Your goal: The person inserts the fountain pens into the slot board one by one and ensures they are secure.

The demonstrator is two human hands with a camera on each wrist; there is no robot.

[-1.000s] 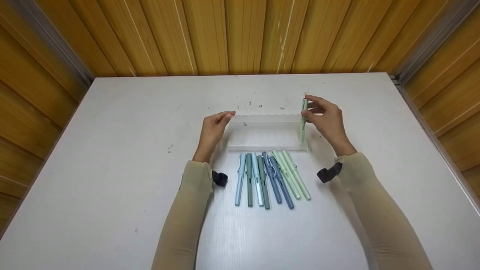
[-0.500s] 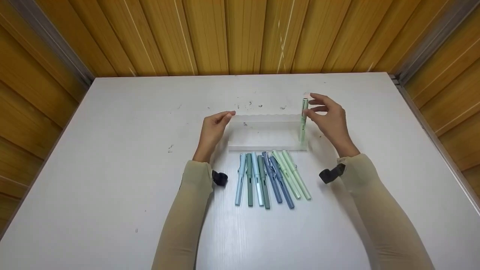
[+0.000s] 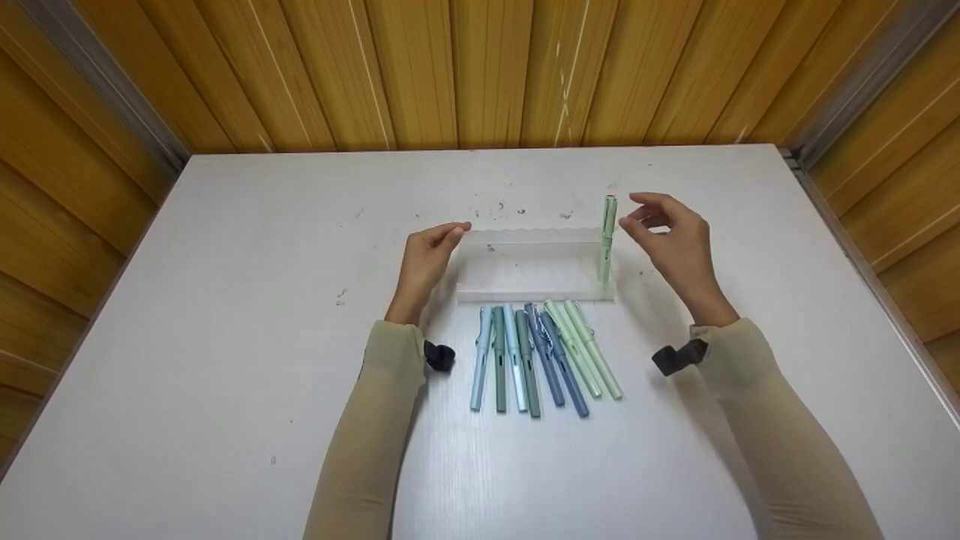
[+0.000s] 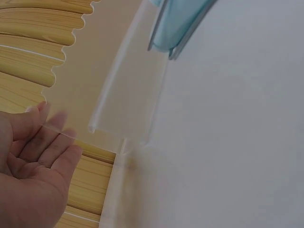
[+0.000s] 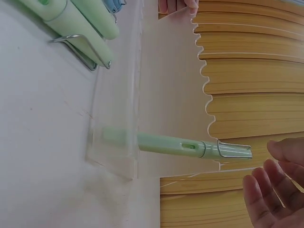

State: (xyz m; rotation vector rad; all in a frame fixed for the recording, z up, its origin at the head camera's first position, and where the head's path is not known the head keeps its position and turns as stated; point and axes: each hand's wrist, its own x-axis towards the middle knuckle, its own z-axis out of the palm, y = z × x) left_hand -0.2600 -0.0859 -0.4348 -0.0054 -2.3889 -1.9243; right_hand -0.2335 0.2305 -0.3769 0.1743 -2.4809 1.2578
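Note:
A clear pen stand [image 3: 536, 295] with a scalloped top edge stands mid-table. Its upper left corner is pinched by my left hand [image 3: 429, 259], thumb against fingers, as the left wrist view also shows. One light green pen [image 5: 171, 144] leans upright in the stand's right end, its lower part behind the frosted front lip. Just right of that pen, my right hand [image 3: 673, 240] is apart from it, fingers loosely bent and holding nothing. In front of the stand lie several pens: light blue [image 3: 481, 360], dark green [image 3: 499, 360], dark blue [image 3: 564, 364] and light green [image 3: 592, 349].
The white table [image 3: 225, 337] extends to both sides and carries small dark marks behind the stand. Wood-look panels [image 3: 487, 75] rise behind the table and at its sides. A black wrist camera [image 3: 439, 356] sits on the left forearm.
The right hand has let go of the light green pen and drawn back to the right. The pen stays upright in the stand. My left hand has kept its place.

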